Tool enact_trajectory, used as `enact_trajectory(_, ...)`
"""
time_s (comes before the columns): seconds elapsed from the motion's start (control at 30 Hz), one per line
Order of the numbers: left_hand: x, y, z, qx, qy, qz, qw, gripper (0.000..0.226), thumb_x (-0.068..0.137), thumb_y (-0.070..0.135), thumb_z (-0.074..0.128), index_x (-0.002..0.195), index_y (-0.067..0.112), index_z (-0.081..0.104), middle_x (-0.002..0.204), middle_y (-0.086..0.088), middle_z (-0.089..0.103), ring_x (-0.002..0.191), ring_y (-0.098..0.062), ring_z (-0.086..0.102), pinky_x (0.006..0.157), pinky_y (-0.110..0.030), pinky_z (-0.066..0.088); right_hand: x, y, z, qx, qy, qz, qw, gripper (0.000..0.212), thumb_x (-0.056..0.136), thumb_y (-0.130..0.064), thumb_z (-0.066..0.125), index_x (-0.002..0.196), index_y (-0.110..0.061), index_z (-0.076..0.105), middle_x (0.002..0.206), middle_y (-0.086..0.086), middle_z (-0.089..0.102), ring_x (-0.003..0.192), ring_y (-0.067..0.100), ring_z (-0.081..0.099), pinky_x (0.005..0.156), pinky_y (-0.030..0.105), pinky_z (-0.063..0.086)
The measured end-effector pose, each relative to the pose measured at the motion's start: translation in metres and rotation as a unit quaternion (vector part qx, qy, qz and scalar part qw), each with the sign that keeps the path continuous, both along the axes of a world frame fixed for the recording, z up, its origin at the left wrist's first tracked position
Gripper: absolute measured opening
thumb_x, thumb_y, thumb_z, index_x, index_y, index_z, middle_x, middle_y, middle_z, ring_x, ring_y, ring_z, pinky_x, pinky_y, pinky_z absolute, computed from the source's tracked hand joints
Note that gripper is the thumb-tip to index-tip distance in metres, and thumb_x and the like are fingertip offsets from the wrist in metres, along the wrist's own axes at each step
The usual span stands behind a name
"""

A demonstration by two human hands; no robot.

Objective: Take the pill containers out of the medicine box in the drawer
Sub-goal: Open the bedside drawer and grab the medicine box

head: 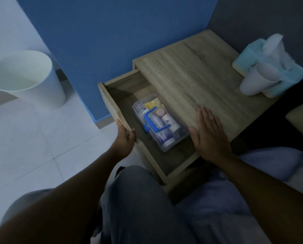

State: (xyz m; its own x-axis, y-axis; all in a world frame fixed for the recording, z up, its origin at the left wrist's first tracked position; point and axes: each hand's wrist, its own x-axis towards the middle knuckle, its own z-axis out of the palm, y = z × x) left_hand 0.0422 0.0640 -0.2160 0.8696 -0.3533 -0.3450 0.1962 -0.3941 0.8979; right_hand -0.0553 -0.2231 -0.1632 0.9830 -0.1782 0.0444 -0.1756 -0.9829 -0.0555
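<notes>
Drawer (122,95) was pulled open; medicine box (160,123) sat inside it, lid shut, blue handle (154,120) folded flat on top. So access was done, nothing extracted yet.

Left hand (125,136) was clamped on the drawer front edge, fingers curled over the panel. Right hand (209,134) lay flat and spread on the nightstand top (200,76), just beside the box, gripping nothing.

Pill containers (167,119) were visible through the clear lid, all inside the box: several white bottles lying on their sides, plus a yellow packet at the box's far end.

Remaining, by my read: lift the box or open it in place, then take the containers out.

Labels: blue/purple marks on the bottles (too blurred and dim to read). No legible brand.
</notes>
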Motion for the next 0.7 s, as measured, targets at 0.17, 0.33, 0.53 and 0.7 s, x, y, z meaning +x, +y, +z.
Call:
enact_trajectory(0.17, -0.004, 0.018, -0.004, 0.017, -0.010, 0.013, 1.000, 0.080, 0.098, 0.039, 0.047, 0.156, 0.024, -0.006, 0.164, 0.001, 0.019, 0.144, -0.016, 0.030, 0.105, -0.026, 0.035, 0.000, 0.001, 0.000, -0.004, 0.002, -0.001, 1.000, 0.071, 0.100, -0.047, 0.025, 0.156, -0.004, 0.024, 0.164, 0.016, 0.023, 0.152, 0.029, 0.023, 0.122, 0.048, 0.021)
enact_trajectory(0.33, -0.009, 0.035, -0.006, 0.042, 0.014, 0.022, 0.999, 0.083, 0.095, 0.041, 0.049, 0.156, 0.026, -0.006, 0.165, -0.003, 0.016, 0.150, -0.029, 0.025, 0.116, -0.047, 0.033, 0.000, 0.002, 0.000, -0.007, 0.009, -0.002, 1.000, 0.071, 0.100, -0.048, 0.023, 0.156, -0.004, 0.022, 0.164, 0.016, 0.022, 0.152, 0.029, 0.021, 0.123, 0.049, 0.020)
enact_trajectory(0.53, -0.006, 0.044, 0.007, 0.085, 0.066, 0.035, 0.994, 0.092, 0.096, 0.027, 0.056, 0.155, 0.017, -0.015, 0.165, -0.009, 0.014, 0.148, -0.033, 0.026, 0.104, -0.036, 0.039, 0.002, 0.002, 0.000, 0.018, 0.058, -0.012, 0.998, 0.069, 0.105, -0.044, 0.025, 0.159, -0.005, 0.007, 0.168, 0.014, 0.007, 0.155, 0.026, 0.007, 0.126, 0.044, 0.005)
enact_trajectory(0.7, -0.012, 0.042, 0.041, 0.156, 0.010, 0.037, 0.987, 0.101, 0.091, 0.028, 0.064, 0.156, 0.015, -0.013, 0.167, -0.010, -0.007, 0.153, -0.035, 0.003, 0.119, -0.049, 0.021, 0.000, 0.036, 0.016, 0.090, 0.047, -0.055, 0.993, 0.065, 0.105, -0.035, 0.029, 0.159, -0.004, 0.009, 0.167, 0.016, 0.005, 0.155, 0.028, 0.006, 0.125, 0.047, 0.012)
